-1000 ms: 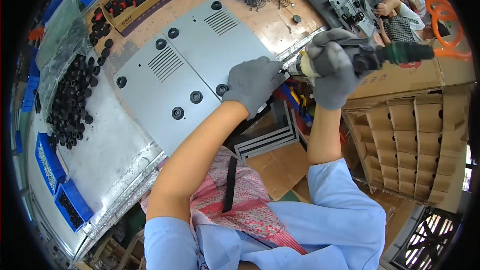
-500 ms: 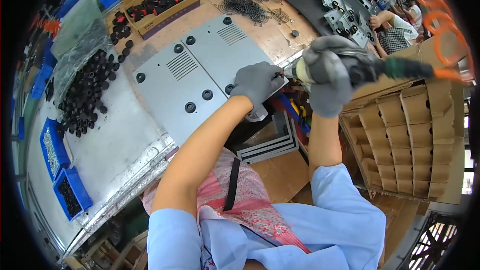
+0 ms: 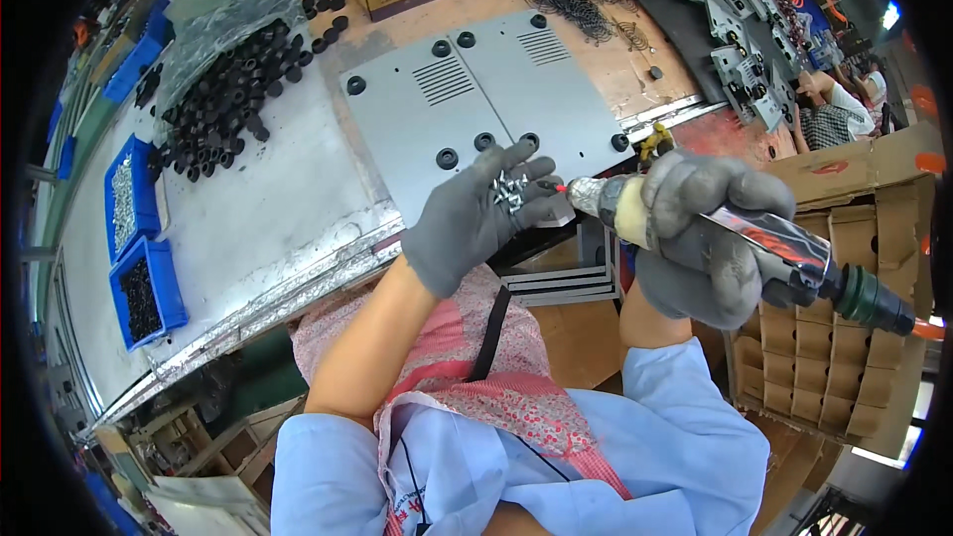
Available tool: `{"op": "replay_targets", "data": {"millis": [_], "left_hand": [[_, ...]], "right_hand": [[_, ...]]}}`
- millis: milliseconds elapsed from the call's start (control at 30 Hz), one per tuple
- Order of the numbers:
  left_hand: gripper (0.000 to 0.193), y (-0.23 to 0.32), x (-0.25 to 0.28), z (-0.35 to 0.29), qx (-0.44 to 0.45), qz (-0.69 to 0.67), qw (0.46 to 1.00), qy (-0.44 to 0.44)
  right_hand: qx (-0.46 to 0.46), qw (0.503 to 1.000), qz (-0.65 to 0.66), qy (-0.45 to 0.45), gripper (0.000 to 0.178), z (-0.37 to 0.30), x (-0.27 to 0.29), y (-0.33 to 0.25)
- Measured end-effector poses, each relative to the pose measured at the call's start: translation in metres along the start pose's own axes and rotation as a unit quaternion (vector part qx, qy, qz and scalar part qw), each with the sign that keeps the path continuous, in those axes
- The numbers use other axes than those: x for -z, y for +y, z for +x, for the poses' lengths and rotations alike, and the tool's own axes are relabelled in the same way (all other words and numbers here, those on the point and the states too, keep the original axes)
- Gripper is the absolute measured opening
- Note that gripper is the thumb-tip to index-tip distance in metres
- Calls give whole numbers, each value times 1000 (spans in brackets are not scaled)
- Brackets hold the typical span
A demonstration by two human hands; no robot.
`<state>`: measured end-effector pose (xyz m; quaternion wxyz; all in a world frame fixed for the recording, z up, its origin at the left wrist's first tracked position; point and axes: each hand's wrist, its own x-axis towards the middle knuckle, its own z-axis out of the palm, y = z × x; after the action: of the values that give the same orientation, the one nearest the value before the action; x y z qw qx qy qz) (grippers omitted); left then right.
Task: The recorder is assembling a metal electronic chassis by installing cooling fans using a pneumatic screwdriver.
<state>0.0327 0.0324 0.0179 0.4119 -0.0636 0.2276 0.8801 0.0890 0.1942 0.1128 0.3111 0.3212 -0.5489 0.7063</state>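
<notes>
Your left hand [image 3: 475, 218] lies palm up, fingers parted, cradling silver screws [image 3: 510, 193] too jumbled to count, and covers part of the grey panels' [image 3: 556, 104] near edge. Your right hand [image 3: 700, 263] grips a power driver [image 3: 779, 243], hiding its middle. Behind that, a divided carton [image 3: 824, 337] is partly blocked; black caps [image 3: 228, 104] heap leftward.

Two flat grey panels [image 3: 581, 104] lie side by side on the surface [image 3: 308, 179], each with a block of parallel slots and round black feet [image 3: 448, 158] near its corners. A loose cluster of small silvery screws [image 3: 510, 191] rests in the cupped left grip [image 3: 481, 208]. The power screwdriver [image 3: 779, 238], cream-collared, slants in the right grip [image 3: 710, 233], its red-tipped nose pointing toward the screws.
</notes>
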Motion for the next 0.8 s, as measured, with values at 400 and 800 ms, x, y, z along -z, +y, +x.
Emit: {"op": "replay_targets", "data": {"millis": [400,800], "left_hand": [[37,-16,22,-34,8,-21,1000,-20],[38,-12,16,-41,17,-21,1000,-8]], "right_hand": [[-26,996,58,-59,45,-9,-31,3],[-68,997,-18,-35,41,-13,-41,5]]}}
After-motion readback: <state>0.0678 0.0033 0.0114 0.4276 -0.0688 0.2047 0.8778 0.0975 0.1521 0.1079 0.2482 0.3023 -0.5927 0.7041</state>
